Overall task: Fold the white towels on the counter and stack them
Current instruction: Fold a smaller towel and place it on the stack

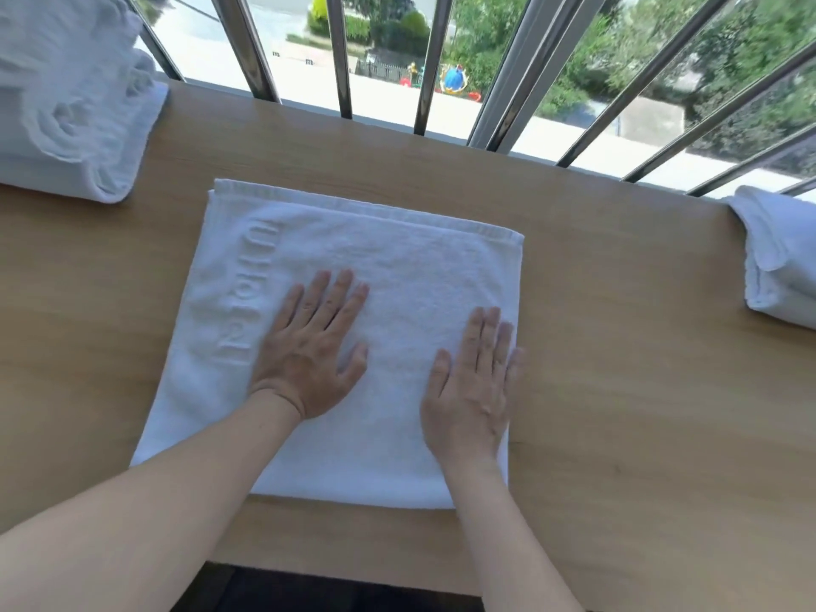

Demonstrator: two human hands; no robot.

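Pressing flat on a folded white towel [353, 311] at the middle of a pale wood-grain counter [618, 346], left hand [309, 355] and right hand [470, 390] spread open, palms down, gripping nothing. Thick looped terry, square-edged, hemmed along the far border, raised lettering down the left side. Likely soft, light and limp, best pinched at the corners. More white towels [66, 103] piled far left, another folded towel [781, 267] far right, metal window bars [426, 59] beyond.

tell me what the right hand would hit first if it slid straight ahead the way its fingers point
Probably just more of the folded white towel up to its far hem; the right hand then crosses bare wooden counter toward the window bars.
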